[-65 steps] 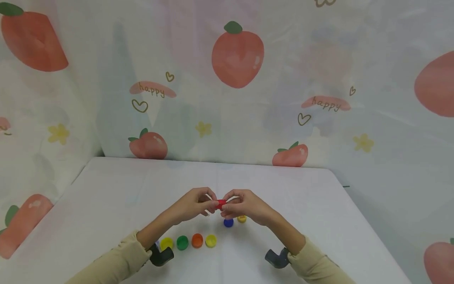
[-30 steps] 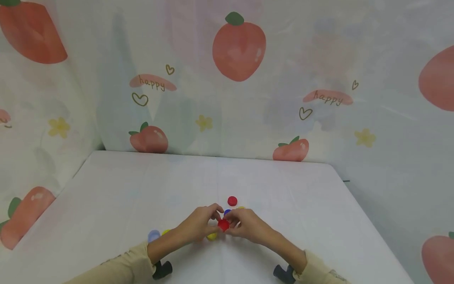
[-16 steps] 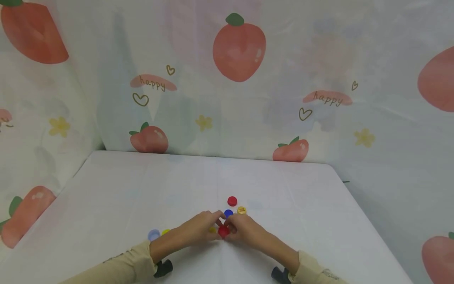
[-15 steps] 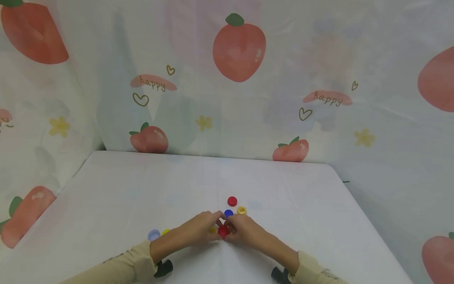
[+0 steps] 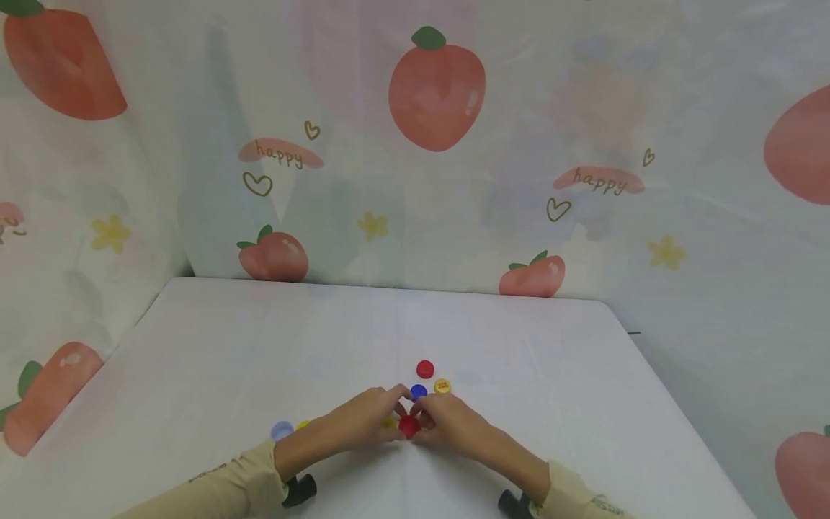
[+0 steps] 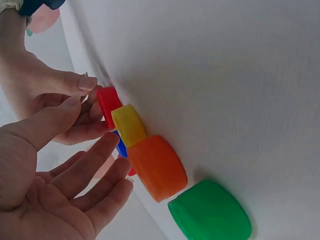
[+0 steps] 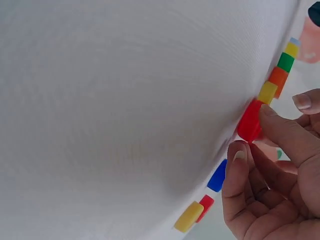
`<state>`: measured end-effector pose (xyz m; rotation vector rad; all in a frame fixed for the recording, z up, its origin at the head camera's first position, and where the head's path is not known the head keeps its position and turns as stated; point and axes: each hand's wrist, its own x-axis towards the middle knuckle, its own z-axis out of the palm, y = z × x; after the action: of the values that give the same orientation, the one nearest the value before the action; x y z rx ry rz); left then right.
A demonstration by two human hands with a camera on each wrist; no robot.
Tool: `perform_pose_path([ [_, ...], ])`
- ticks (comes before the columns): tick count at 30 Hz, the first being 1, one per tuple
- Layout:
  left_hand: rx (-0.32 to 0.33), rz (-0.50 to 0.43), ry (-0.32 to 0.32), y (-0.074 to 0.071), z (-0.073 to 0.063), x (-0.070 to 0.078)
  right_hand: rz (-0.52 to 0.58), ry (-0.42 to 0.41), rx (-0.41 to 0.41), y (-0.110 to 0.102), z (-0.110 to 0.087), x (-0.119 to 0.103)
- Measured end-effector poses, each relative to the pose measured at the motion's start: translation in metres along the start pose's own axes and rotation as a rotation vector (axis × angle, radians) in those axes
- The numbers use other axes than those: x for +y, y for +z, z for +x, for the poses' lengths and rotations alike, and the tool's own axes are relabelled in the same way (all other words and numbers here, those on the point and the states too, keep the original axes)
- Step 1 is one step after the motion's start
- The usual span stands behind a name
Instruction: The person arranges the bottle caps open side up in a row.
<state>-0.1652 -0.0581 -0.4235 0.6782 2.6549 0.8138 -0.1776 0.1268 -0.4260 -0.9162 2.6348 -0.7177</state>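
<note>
A small red tub [image 5: 409, 427] stands on the table between both hands, at the right end of a row of tubs. My right hand [image 5: 450, 425] pinches it, thumb on its side and index finger curled at its near edge in the right wrist view. Across from it, my left hand [image 5: 357, 420] has loosely spread fingers, the thumb tip close to the red tub [image 6: 108, 105]. Beside that tub are a yellow tub [image 6: 129, 126], an orange tub [image 6: 157, 169] and a green tub [image 6: 210, 210]. The left arm hides part of this row in the head view.
Behind the hands lie a blue lid [image 5: 418, 391], a yellow lid [image 5: 442, 386] and a red lid [image 5: 424, 369]. Farther left, a pale blue tub [image 5: 282, 431] and another yellow tub [image 5: 302, 425] show past the left arm. A printed curtain hangs behind the white table [image 5: 311, 324].
Both hands held a red piece up over the table. The red lid now lies behind the other lids, and the red tub has come down toward me, beside the yellow tub.
</note>
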Motion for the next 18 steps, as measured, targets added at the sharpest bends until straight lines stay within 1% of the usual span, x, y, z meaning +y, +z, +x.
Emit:
perform_pose_path([
  [3, 0.030, 0.001, -0.034, -0.004, 0.002, 0.000, 0.002, 0.003, 0.016, -0.007, -0.001, 0.002],
  [5, 0.063, -0.001, -0.045, -0.009, 0.003, -0.001, 0.009, 0.017, 0.032, -0.012, -0.001, 0.004],
  [8, 0.113, 0.020, -0.034, -0.018, 0.006, -0.002, 0.022, 0.042, 0.087, -0.021, 0.002, 0.009],
  [11, 0.146, 0.052, -0.022, -0.028, 0.011, -0.003, 0.025, 0.077, 0.165, -0.029, 0.007, 0.018],
  [14, 0.155, 0.078, -0.031, -0.035, 0.020, -0.003, 0.008, 0.123, 0.230, -0.037, 0.014, 0.026],
  [16, 0.148, 0.071, -0.044, -0.039, 0.028, -0.005, 0.002, 0.153, 0.253, -0.041, 0.019, 0.031],
  [18, 0.131, 0.043, -0.061, -0.041, 0.037, -0.007, 0.001, 0.174, 0.264, -0.045, 0.023, 0.035],
])
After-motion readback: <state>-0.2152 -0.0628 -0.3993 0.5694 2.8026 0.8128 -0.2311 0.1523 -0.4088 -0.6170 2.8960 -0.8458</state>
